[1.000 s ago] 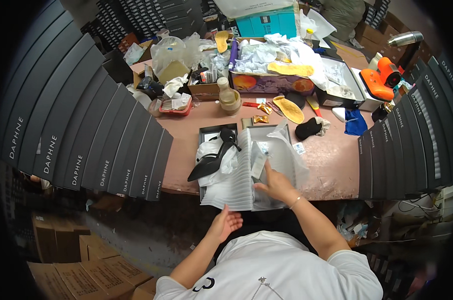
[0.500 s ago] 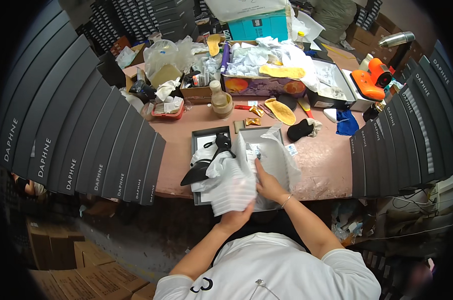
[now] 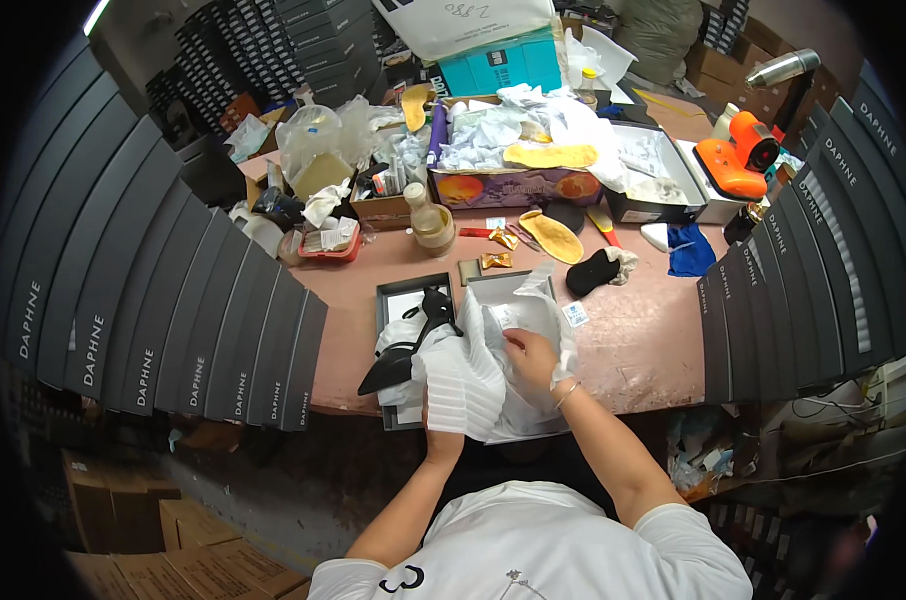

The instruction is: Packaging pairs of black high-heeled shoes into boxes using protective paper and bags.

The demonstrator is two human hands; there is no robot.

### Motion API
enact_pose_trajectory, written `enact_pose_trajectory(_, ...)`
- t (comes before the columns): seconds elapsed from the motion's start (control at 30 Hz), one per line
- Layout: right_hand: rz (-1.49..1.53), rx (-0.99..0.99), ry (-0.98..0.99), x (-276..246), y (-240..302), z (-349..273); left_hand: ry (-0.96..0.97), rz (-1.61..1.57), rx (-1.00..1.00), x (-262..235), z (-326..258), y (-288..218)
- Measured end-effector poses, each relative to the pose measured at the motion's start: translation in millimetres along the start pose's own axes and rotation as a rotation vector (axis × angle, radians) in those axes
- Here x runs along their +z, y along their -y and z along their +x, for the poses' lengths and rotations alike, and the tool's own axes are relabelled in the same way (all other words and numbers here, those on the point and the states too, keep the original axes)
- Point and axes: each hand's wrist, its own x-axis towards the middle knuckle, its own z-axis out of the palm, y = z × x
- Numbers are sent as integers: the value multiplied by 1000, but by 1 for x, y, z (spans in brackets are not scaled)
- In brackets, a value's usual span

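Note:
A black high-heeled shoe point(image 3: 437, 310) with a pointed toe lies over a dark grey box part point(image 3: 385, 291) lined with white paper. Beside it, a white ribbed foam sheet point(image 3: 463, 390) hangs down, and my left hand point(image 3: 443, 446) grips its lower edge, the fingers mostly hidden behind it. My right hand point(image 3: 533, 358) is over the open grey shoebox point(image 3: 493, 285), its fingers bent together near white paper inside. What the fingertips pinch, if anything, is too small to make out. More foam wrap point(image 3: 546, 305) rises along the box's right side.
Tall stacks of dark shoeboxes point(image 3: 123, 280) point(image 3: 803, 270) flank the table. Behind the box lie yellow insoles point(image 3: 551, 236), a glue bottle point(image 3: 431, 225), a black pad point(image 3: 595, 272), a blue cloth point(image 3: 689, 250) and a carton point(image 3: 513, 188) of crumpled paper.
My right hand has drawn its fingers in over the open box. My left hand has moved left and down, under the foam sheet. The head view has shifted slightly.

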Motion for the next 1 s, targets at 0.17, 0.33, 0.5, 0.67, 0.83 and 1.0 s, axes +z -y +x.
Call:
enact_pose_trajectory(0.17,-287,-89,-192,4,2,21,150,680,464,13,-5,32)
enact_pose_trajectory(0.33,-555,214,57,-12,21,60,157,-348,-211,17,14,-16)
enact_pose_trajectory(0.5,-307,142,-140,-31,28,74,243,211,238,1,-4,10)
enact_pose_trajectory(0.67,-209,-109,-201,-75,58,46,376,407,347,59,59,-16)
enact_pose_trajectory(0.83,99,-153,-58,-86,119,-2,1273,714,367,109,86,-1)
enact_pose_trajectory(1.0,-95,-121,-83,-22,24,-38,576,-26,76,41,99,-2)
